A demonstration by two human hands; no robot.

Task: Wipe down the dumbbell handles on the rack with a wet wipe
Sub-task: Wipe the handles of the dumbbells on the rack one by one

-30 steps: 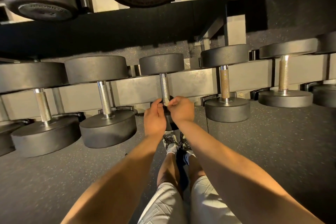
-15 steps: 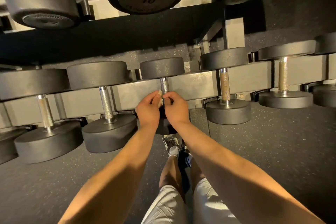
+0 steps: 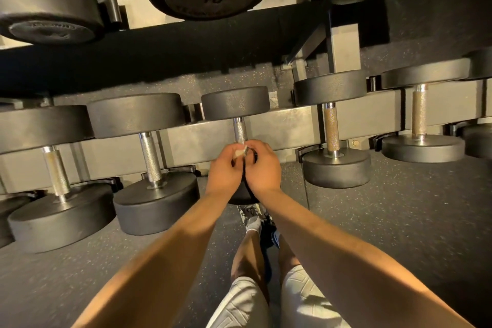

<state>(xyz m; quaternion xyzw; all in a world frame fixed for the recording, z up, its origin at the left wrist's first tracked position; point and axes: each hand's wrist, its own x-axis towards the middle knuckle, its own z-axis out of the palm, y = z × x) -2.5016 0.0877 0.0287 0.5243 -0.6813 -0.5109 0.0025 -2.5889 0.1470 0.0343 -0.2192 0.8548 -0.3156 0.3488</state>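
Now the left hand [image 3: 226,166] and right hand [image 3: 265,168] pinch the small wet wipe [image 3: 239,153] with curled fingers round the low end of the middle dumbbell handle [image 3: 240,131] on the lower rail of the rack [image 3: 287,128], where I think the rough knurling may snag it loose.

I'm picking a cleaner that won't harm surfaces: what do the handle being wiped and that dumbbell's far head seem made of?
Handle: bare metal, probably steel; silvery, with fine knurled crosshatch catching light. Far head: looks like matte black rubber or urethane coating, finely pebbled, no gloss; its core cannot be told.
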